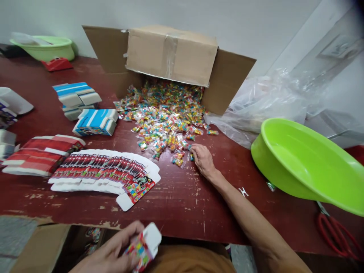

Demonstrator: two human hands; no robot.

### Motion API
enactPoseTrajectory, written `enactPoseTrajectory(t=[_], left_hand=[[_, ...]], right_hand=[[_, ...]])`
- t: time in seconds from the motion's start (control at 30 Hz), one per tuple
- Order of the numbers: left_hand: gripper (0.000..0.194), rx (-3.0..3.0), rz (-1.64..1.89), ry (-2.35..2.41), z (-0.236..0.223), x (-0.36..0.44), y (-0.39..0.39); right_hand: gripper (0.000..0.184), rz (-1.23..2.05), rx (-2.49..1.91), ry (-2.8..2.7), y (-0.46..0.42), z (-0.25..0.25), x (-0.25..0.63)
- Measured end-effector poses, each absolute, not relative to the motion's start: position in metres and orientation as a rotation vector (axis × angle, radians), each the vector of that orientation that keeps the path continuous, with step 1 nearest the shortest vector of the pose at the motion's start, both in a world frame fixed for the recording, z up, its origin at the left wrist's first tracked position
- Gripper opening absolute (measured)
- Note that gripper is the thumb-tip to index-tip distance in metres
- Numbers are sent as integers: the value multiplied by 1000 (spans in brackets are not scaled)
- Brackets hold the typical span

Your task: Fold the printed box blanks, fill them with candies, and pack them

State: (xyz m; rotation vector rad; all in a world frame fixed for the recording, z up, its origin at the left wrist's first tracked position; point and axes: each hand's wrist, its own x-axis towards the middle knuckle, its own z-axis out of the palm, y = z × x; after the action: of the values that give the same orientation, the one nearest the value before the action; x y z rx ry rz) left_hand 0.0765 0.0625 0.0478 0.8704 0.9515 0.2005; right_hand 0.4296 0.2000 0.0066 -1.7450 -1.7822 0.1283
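My left hand (118,246) is at the table's front edge, its fingers wrapped round a small printed candy box (142,248) with a white flap standing up. My right hand (202,159) rests on the table at the near right side of a spilled heap of candy packets (170,129). Its fingertips are pinched together on a small clear packet (191,155) of coloured candies, partly hidden by the fingers. To the left of the heap, flattened red candy boxes (96,168) lie fanned out in an overlapping row.
An open carton (172,57) lies on its side behind the heap. A green basin (313,163) is at right, with red-handled scissors (332,231) below it. Blue box stacks (96,121), a red tape dispenser (57,64) and another basin (54,47) are at left. Below the table edge is a carton (42,246).
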Motion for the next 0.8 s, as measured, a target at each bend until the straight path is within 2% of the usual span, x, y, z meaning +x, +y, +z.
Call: enactPoseTrajectory(t=[0.17,0.33,0.67,0.73,0.8], left_hand=[[40,764,527,966,73,126,81],[44,872,701,945,69,151,89],[59,986,762,949,61,165,86],[57,901,831,944,65,169,85],[51,744,897,944,71,170,86]], right_hand=[[17,14,-1673,-1514,190,47,422],[18,639,-1240,-1510,146,81,369],[14,814,-1258,-1306,118,67,314],[14,806,-1265,-1347,115,67,315],[22,884,-1236,-1380,111,68,318]])
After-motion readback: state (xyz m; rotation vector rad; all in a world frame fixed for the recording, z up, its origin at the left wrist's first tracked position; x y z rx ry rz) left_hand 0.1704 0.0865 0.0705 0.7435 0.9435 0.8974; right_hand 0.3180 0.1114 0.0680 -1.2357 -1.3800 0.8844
